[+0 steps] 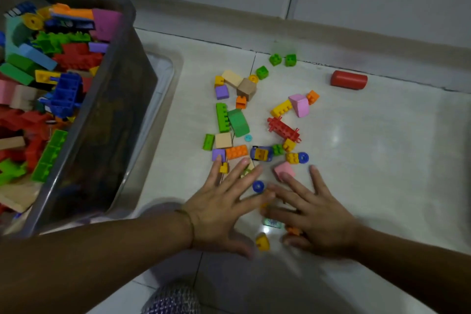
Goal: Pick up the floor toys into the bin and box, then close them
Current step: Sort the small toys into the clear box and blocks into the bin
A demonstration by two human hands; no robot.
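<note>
Glossy tiled floor (369,150), translucent smooth plastic bin (112,120), plastic bricks (236,151), matt wooden blocks (246,89)

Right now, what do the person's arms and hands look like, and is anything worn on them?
The left forearm and right forearm are bare, no sleeves in view. The left hand and right hand wear no gloves or visible rings. A thin band sits at the left hand's wrist; the other has none.

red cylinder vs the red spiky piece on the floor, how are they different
The red cylinder is smooth and rounded; the red spiky piece has prongs along its edges. The red cylinder lies alone near the wall; the red spiky piece sits inside the cluster, next to a yellow brick. Both are red and lie on the floor, outside the bin.
</note>
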